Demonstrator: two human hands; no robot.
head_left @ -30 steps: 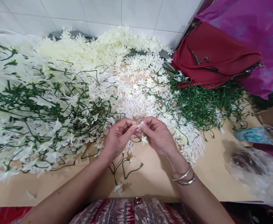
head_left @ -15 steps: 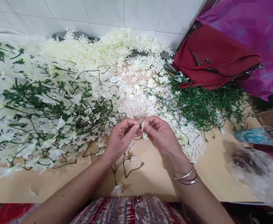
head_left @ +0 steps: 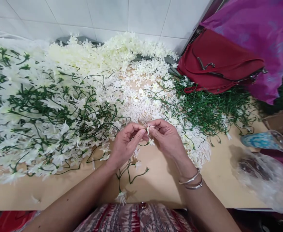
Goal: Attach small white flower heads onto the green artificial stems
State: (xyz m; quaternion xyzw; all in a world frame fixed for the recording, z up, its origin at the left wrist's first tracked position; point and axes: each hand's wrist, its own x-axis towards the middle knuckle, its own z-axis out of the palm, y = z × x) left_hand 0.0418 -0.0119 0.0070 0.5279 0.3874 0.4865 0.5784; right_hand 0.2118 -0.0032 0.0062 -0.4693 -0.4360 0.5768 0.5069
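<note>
Between my two hands, near the middle of the view, is a small white artificial flower (head_left: 149, 129). My left hand (head_left: 128, 141) is closed, thumb and forefinger pinching the green stem just at the flower's base. The fingertips of my right hand (head_left: 167, 137) are shut on the white petals from the other side. A second white bloom (head_left: 151, 142) hangs just below on a thin green stem. Lower down, a branched green stem (head_left: 129, 172) with a white flower at its end (head_left: 121, 197) lies on the table, partly behind my left hand.
A large heap of white flowers with green stems (head_left: 47, 112) fills the left. Loose cream blossoms (head_left: 122, 48) lie along the tiled wall. Bare green stems (head_left: 211, 106) are at right, below a red bag (head_left: 221, 61). A blue-patterned cup (head_left: 259, 140) and clear plastic bag (head_left: 264, 180) lie farther right.
My hands stay pinched together in nearly the same place. The small flower between them has turned slightly, its green base showing half a second ago and less now. The view has shifted slightly.
</note>
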